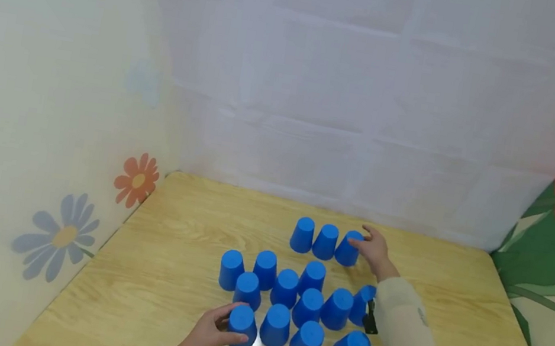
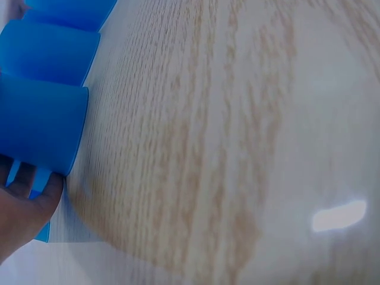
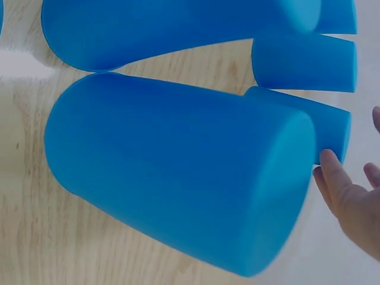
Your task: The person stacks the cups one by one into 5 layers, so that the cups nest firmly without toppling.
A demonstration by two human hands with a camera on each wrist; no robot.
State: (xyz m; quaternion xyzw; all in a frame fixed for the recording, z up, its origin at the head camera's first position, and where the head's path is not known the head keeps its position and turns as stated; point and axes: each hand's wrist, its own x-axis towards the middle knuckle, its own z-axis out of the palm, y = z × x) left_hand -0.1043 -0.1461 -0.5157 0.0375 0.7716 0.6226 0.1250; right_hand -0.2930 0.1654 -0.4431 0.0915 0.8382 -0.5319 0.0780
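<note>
- Fingers of the left hand (image 1: pixel 207 331) curl round the nearest-left upturned blue cup (image 1: pixel 242 320), well away from the tabletop's (image 1: pixel 196 212) back edge!
- Right hand (image 1: pixel 373 252), fingers spread, touches the rightmost cup (image 1: pixel 345 255) of three near that edge.
- Looks like row-setting; next calls for light, knock-free handling.

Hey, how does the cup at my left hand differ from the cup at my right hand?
The left cup is at the nearest row's left end; the right cup is at the farthest row's right end. The left hand curves fingers and thumb round the left cup; the right hand is at the right cup, its fingers spread apart. Both are blue and upside down.
</note>
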